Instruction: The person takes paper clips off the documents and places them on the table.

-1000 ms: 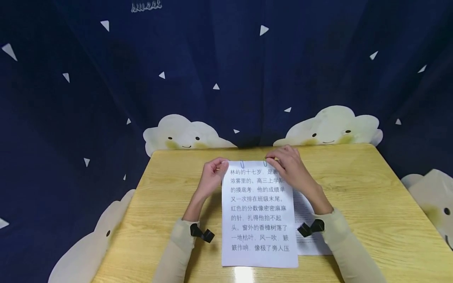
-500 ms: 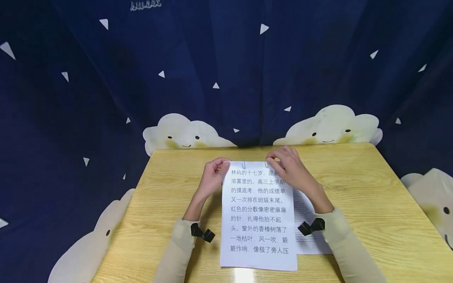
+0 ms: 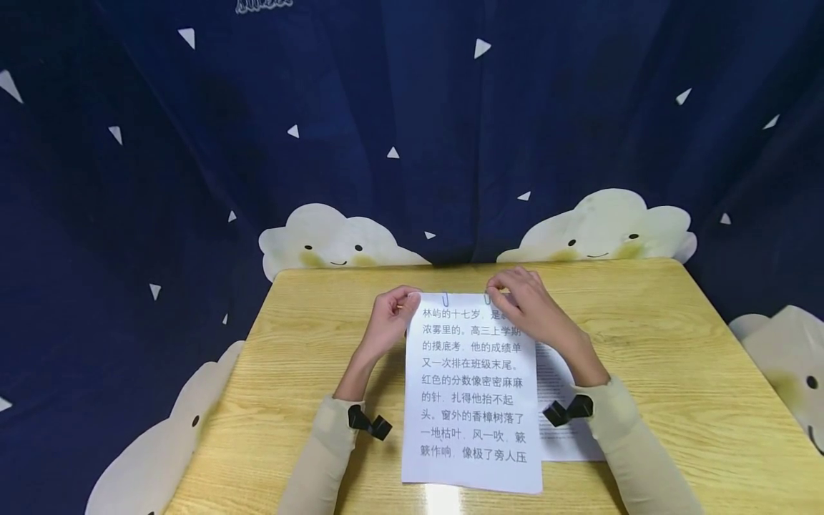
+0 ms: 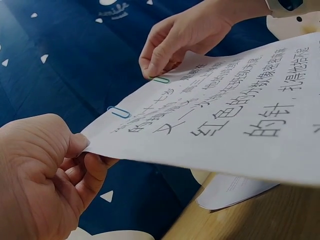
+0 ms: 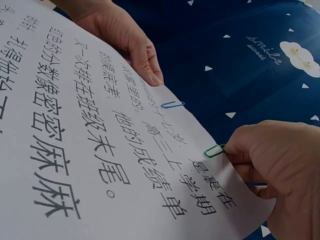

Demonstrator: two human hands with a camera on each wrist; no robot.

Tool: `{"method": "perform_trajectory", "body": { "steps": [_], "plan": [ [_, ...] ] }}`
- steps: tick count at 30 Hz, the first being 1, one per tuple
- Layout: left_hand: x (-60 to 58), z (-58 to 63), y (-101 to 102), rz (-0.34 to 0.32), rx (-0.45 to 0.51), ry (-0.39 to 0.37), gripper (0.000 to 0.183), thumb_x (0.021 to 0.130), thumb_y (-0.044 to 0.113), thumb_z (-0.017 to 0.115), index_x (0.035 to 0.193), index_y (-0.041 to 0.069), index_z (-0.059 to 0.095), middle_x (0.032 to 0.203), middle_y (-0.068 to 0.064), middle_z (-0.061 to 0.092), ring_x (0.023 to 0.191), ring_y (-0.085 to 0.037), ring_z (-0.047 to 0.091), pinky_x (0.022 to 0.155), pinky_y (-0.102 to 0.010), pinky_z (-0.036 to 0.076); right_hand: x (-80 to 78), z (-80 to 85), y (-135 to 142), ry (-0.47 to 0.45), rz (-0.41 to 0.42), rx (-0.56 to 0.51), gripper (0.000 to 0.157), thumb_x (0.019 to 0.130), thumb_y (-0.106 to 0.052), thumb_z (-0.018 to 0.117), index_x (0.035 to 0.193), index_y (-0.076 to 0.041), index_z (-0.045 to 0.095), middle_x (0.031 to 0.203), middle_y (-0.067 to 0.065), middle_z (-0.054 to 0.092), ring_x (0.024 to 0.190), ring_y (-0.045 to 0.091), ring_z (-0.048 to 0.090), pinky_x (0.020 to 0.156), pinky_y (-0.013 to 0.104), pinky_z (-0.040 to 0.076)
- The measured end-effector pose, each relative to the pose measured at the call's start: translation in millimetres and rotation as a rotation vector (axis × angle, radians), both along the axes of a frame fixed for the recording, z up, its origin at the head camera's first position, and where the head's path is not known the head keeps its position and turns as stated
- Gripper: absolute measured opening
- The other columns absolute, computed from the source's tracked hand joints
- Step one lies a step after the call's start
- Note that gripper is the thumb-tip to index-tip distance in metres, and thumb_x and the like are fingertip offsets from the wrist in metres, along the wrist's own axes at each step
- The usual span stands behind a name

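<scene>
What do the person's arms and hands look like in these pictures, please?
The left cream fabric sleeve is plain and reaches the wrist, and the right cream fabric sleeve matches it. A small black angular device sits at the left cuff, a similar black device at the right. The left hand and right hand are ungloved. No cables can be made out.

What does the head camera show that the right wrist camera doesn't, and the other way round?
Only the head view shows the wooden tabletop and the small-print sheet lying on it. Only the right wrist view shows the "smile" lettering on the navy curtain. Both share the large-print sheet, the left hand pinching it, the blue paper clip, and the right hand at the green paper clip.
</scene>
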State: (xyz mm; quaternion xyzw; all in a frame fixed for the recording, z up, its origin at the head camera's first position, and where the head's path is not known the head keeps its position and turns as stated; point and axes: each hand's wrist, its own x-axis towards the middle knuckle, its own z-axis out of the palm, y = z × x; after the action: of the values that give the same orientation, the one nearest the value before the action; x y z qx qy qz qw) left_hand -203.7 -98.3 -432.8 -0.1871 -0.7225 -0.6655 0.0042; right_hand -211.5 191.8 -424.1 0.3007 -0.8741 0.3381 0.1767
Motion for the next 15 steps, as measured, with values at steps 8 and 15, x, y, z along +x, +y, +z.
{"method": "perform_trajectory", "body": {
  "steps": [8, 15],
  "plan": [
    [0.8, 0.1, -0.4, -0.013, -0.014, 0.010, 0.023, 0.109, 0.004, 0.053, 0.114, -0.013, 0.068, 0.092, -0.029, 0.072, 0.053, -0.018, 0.063, 0.042, -0.022, 0.045, 0.0, 0.1, 0.0, -0.006, -0.011, -0.005, 0.012, 0.106, -0.011, 0.059, 0.098, -0.009, 0.068, 0.099, 0.005, 0.070, 0.097, 0.026, 0.056, 0.092, 0.045, 0.035],
    [0.4, -0.1, 0.6, -0.014, -0.011, 0.009, 0.023, 0.109, 0.004, 0.052, 0.115, -0.013, 0.068, 0.092, -0.029, 0.072, 0.051, -0.019, 0.062, 0.041, -0.022, 0.045, 0.7, 2.7, -0.7, -0.020, -0.012, -0.007, 0.012, 0.106, -0.013, 0.059, 0.098, -0.009, 0.067, 0.096, 0.004, 0.068, 0.093, 0.022, 0.057, 0.090, 0.043, 0.041]
  ]
}}
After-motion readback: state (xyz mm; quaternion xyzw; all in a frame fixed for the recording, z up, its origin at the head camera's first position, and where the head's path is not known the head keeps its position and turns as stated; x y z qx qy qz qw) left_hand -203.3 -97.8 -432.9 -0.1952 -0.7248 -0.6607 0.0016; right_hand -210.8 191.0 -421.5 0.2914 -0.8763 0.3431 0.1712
